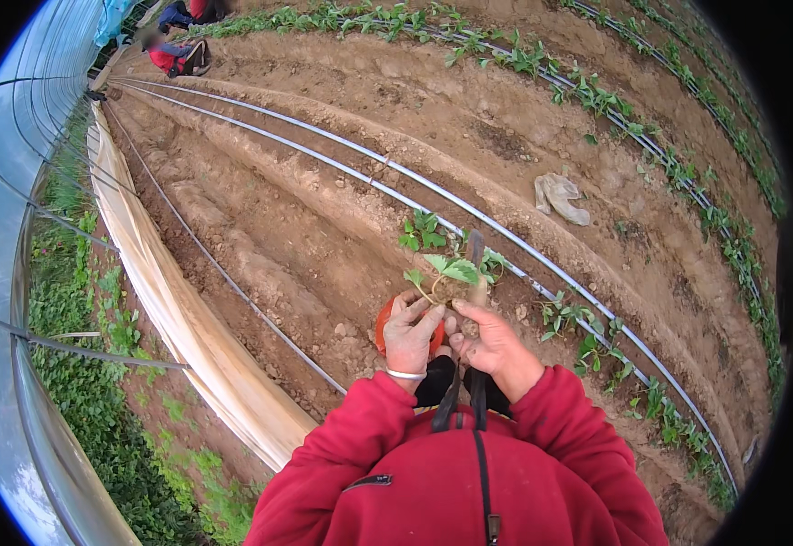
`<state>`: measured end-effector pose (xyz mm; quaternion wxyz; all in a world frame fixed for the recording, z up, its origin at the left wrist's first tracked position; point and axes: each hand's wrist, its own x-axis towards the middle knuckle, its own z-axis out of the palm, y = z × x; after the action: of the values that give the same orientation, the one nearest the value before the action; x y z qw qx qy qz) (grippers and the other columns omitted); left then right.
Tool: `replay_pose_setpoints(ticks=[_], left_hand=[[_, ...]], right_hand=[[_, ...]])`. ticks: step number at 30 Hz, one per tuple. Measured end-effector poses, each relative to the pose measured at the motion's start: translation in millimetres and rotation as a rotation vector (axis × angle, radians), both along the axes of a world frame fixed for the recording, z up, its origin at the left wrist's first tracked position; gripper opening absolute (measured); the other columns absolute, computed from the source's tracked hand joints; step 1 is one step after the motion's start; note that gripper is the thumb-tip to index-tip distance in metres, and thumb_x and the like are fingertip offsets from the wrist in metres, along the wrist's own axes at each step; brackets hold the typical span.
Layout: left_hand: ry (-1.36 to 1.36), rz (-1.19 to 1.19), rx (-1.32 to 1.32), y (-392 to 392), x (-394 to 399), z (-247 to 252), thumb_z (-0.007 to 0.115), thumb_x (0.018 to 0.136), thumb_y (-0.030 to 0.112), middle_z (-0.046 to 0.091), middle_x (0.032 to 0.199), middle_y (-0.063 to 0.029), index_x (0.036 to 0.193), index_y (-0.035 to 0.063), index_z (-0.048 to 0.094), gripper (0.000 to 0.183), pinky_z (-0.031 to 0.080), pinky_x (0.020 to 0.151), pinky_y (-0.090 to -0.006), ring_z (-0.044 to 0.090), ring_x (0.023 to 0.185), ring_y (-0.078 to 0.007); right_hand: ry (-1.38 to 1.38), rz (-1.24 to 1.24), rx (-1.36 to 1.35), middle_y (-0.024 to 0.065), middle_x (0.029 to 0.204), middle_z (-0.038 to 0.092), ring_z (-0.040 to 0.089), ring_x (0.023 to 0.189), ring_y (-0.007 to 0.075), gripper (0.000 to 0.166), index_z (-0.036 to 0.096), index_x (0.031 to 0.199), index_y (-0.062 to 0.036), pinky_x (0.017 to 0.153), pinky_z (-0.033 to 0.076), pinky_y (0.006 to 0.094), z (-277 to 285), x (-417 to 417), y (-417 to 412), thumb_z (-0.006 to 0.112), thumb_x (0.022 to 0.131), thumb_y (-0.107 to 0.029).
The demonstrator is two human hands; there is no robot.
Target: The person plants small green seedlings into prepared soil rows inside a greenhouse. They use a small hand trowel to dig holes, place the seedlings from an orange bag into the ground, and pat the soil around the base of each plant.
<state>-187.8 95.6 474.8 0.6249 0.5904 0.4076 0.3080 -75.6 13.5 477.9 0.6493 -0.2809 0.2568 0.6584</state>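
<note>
Between both hands is a strawberry seedling (461,269) with toothed green leaves and thin stems. My left hand (410,338), with a white band at the wrist, pinches its stems near the base. My right hand (498,345) has its thumb and fingertips at the same base, from the right; the roots are mostly hidden by the fingers. Behind my left hand shows part of an orange-red round container (382,327). Just beyond the seedling stands a blurred upright object (477,266), too unclear to name. Another leafy plant (423,231) grows in the soil ahead.
Two pale drip-irrigation pipes (430,198) curve along the soil bed, with more plants (597,348) beside them at right. A crumpled plastic bag (561,198) lies beyond. Plastic greenhouse sheeting (164,273) borders the left. A person (176,58) sits at the far end.
</note>
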Motion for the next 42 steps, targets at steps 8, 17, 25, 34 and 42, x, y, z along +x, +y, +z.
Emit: replay_pose_setpoints(ticks=[8, 17, 25, 34, 42], left_hand=[[-0.421, 0.258, -0.552, 50.4, -17.1, 12.1, 0.058, 0.087, 0.007, 0.062, 0.092, -0.0096, 0.098, -0.0043, 0.058, 0.015, 0.049, 0.08, -0.0315, 0.06, 0.083, -0.0181], [-0.317, 0.494, -0.506, 81.6, -69.9, -16.0, 0.055, 0.089, 0.012, 0.059, 0.097, -0.0075, 0.104, 0.0039, 0.053, 0.017, 0.046, 0.079, -0.0423, 0.058, 0.089, -0.0238], [-0.131, 0.827, -0.609, 88.6, -170.2, -72.7, 0.054, 0.086, 0.013, 0.058, 0.086, -0.0047, 0.096, 0.0075, 0.057, 0.011, 0.043, 0.074, -0.0399, 0.053, 0.075, -0.0186], [-0.036, 0.858, -0.792, 63.1, -209.6, -139.0, 0.053, 0.087, 0.014, 0.06, 0.096, -0.0037, 0.099, 0.0092, 0.057, 0.014, 0.039, 0.085, -0.0396, 0.055, 0.093, -0.0198], [0.233, 0.904, -1.117, 19.1, -195.2, -254.9, 0.053, 0.085, 0.015, 0.058, 0.102, -0.0076, 0.103, 0.008, 0.057, 0.019, 0.039, 0.087, -0.042, 0.052, 0.1, -0.0232]], right_hand=[[-0.047, 0.009, -0.142, 0.0055, 0.08, 0.062, 0.055, 0.058, 0.0105, 0.019, 0.055, 0.097, -0.0074, 0.047, 0.043, 0.0212, -32.7, 18.0, -35.1, 0.064, 0.083, -0.015], [-0.11, -0.059, -0.408, -0.0053, 0.064, 0.057, 0.052, 0.052, 0.0077, 0.009, 0.056, 0.08, -0.0156, 0.043, 0.038, 0.0221, -137.7, 29.8, -130.7, 0.059, 0.084, -0.024], [-0.009, -0.036, -0.546, -0.0029, 0.07, 0.059, 0.054, 0.055, 0.0089, 0.009, 0.054, 0.082, -0.0149, 0.046, 0.041, 0.0218, -160.0, 25.0, -146.6, 0.061, 0.084, -0.021], [-0.004, 0.042, -0.575, -0.0001, 0.073, 0.058, 0.055, 0.059, 0.0111, 0.009, 0.053, 0.088, -0.0135, 0.047, 0.042, 0.023, -190.3, 22.5, -170.4, 0.06, 0.085, -0.019], [-0.169, 0.373, -0.444, 0.0004, 0.095, 0.064, 0.054, 0.09, 0.0117, 0.027, 0.059, 0.106, -0.0088, 0.079, 0.042, 0.0313, -212.8, 10.4, -156.3, 0.063, 0.081, -0.017]])
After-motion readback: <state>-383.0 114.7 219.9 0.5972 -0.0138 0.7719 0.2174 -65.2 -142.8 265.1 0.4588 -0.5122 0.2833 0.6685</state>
